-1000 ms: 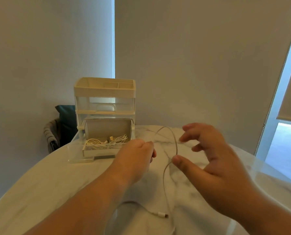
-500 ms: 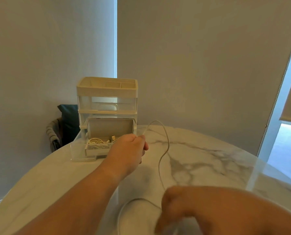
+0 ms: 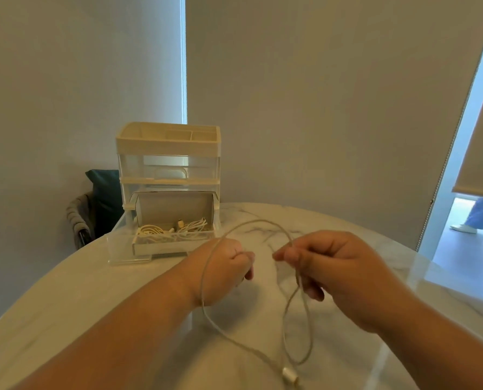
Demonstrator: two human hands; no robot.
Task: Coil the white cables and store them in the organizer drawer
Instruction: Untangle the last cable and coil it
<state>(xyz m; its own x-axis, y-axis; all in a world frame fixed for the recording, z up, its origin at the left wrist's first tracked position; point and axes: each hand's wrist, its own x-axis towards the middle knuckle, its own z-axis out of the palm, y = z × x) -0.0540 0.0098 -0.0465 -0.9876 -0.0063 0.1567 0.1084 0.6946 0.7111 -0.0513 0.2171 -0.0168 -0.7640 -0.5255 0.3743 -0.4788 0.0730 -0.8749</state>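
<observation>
1. The left hand (image 3: 223, 266) is curled into a fist above the worktop (image 3: 66, 305). It grips the white cable (image 3: 258, 220), though the strand inside the fist is mostly hidden.
2. One strand of the cable lies over the back of the left hand and wrist. It then drops toward the near edge and ends at a metal-cased connector (image 3: 289, 375) at the bottom of the view.
3. From the left knuckles the cable rises in an open arc and comes down into the right hand (image 3: 336, 274).
4. The right hand has its fingers curled and pinches the cable between thumb and fingertips. A long narrow loop hangs below the pinch and reaches down close to the connector.
5. The two hands are level with each other and near, with a small gap between the knuckles.
6. The organizer (image 3: 167, 164) stands at the far left of the worktop, beyond the left hand. It has a cream compartment tray on top and clear walls.
7. Its bottom drawer (image 3: 128, 254) is pulled out toward the person. Coiled white cables (image 3: 173, 230) lie in it inside a shallow cardboard box.
8. A chair with a dark cushion (image 3: 102, 198) stands behind the worktop on the left.
9. At the far right, below a roller blind (image 3: 482, 150), a person's legs in blue trousers (image 3: 482, 213) are visible.
</observation>
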